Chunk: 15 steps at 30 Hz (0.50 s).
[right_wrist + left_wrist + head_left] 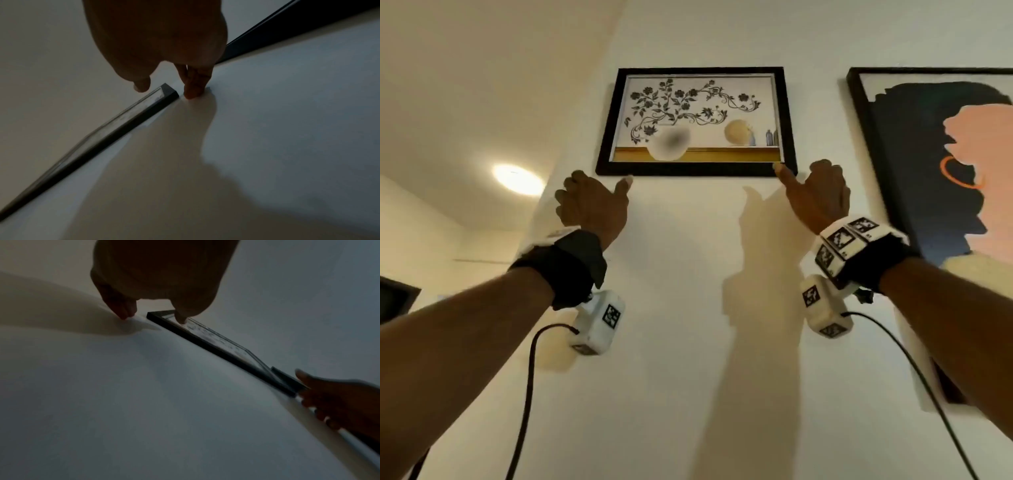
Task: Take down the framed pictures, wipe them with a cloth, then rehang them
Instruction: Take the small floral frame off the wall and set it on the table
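A small black-framed picture [695,169] of a vase with flowers hangs on the white wall. My left hand [599,186] is raised at its lower left corner, thumb pointing at the frame's bottom edge. In the left wrist view the left hand [153,316] has its thumb before the frame [205,344] and its fingertips [123,316] on the wall beside it. My right hand [803,178] is at the lower right corner. Seen from the right wrist, the right hand [166,91] straddles the frame [115,128], fingertips [191,95] on the wall. Neither hand clasps the frame.
A larger black-framed picture [928,154] hangs close on the right, its edge [287,24] just beyond my right hand. A ceiling light [517,178] glows at upper left. A dark object [393,301] sits at the left edge. Cables hang from both wrists.
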Available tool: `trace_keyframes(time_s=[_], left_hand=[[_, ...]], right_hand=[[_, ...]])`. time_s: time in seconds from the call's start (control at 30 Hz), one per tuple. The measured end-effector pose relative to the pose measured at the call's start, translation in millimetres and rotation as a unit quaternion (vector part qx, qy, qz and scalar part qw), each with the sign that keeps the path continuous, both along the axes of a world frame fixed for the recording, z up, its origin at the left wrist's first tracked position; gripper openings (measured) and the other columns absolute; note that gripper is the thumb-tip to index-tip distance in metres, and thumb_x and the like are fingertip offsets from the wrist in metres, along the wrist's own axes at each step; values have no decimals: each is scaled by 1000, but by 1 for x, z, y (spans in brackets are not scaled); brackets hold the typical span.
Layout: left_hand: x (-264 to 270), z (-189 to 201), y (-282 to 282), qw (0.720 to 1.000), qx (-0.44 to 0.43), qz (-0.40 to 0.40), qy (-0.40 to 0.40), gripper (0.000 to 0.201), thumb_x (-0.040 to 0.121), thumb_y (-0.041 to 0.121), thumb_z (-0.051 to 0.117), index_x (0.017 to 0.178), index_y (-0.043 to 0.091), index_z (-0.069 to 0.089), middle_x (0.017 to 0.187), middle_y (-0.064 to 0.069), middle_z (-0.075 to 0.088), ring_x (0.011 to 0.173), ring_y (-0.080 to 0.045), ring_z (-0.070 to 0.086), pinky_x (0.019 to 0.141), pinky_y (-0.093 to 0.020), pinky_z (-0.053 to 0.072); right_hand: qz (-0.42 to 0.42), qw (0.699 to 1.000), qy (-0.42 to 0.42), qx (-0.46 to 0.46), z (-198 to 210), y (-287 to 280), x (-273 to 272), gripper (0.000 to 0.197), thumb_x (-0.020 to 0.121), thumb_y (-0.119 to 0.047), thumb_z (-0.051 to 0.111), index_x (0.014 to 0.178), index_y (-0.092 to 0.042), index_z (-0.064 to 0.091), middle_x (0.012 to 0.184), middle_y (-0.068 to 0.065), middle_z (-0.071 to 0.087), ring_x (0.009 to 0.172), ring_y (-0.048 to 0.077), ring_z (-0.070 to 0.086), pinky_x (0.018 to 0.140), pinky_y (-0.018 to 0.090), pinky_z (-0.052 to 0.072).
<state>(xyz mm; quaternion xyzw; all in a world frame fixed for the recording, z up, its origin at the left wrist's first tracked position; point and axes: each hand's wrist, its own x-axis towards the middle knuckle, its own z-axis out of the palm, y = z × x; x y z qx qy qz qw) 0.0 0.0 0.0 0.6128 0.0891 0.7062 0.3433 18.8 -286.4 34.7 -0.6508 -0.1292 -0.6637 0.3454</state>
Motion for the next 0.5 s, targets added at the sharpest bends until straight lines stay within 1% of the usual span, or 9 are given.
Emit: trace_keyframes(time_s=[0.07,0.13,0.17,0.23,0.3,0.33,0.37,0.43,0.5], left_hand=[[1,18,3,1000,0,-14,-22,84,93,61,46,135,-11,38,138,-26,45,130,-40,40,110,-44,30],[-1,40,6,998,-11,-56,-39,82,93,61,45,134,-10,42,138,-25,45,131,-38,40,112,-45,29],[-1,49,8,996,-13,-79,-42,82,92,62,47,134,-9,43,139,-25,45,131,-38,39,112,-45,29],[4,68,18,987,-27,-151,-52,90,84,68,56,134,-6,43,139,-23,46,130,-37,42,111,-45,33],[6,80,28,975,-47,-210,-58,102,64,76,65,128,-3,50,132,-23,54,120,-38,53,106,-48,42],[7,86,34,969,-39,-234,-75,96,64,71,70,121,-4,52,125,-23,59,112,-36,59,102,-48,46],[6,89,38,961,-18,-260,-88,76,74,57,73,115,-3,52,117,-21,61,101,-32,62,98,-45,50],[-1,90,38,942,14,-324,-87,47,94,25,63,125,-8,50,120,-20,58,92,-21,57,86,-31,53],[-2,92,39,948,49,-312,-46,41,101,17,51,134,-7,46,125,-16,55,95,-20,58,79,-22,49]], right_hand=[[27,1000,-11,6,19,0,8,68,88,-70,47,111,-6,57,116,20,56,107,33,54,93,40,39],[57,998,-12,15,37,1,13,63,83,-75,48,78,-12,53,93,17,55,88,29,54,82,36,42],[73,997,-13,16,43,4,15,64,81,-75,52,74,-12,51,89,17,57,85,29,57,83,35,46],[88,996,-16,14,48,8,14,66,78,-71,62,83,-5,60,90,19,66,87,32,65,87,42,53],[84,996,-13,3,52,6,11,65,75,-62,71,92,1,66,88,18,69,81,30,67,85,43,55],[86,996,-2,-3,53,4,11,63,75,-57,75,93,2,67,86,18,70,76,27,65,83,42,55],[86,996,3,-10,55,3,10,59,75,-53,77,94,3,67,84,17,70,72,26,64,82,41,54],[89,996,16,-9,59,2,10,53,77,-46,78,96,2,67,81,16,69,70,25,64,83,41,55],[103,995,15,-2,62,4,9,48,79,-41,78,97,2,68,78,14,68,72,25,66,87,42,56]])
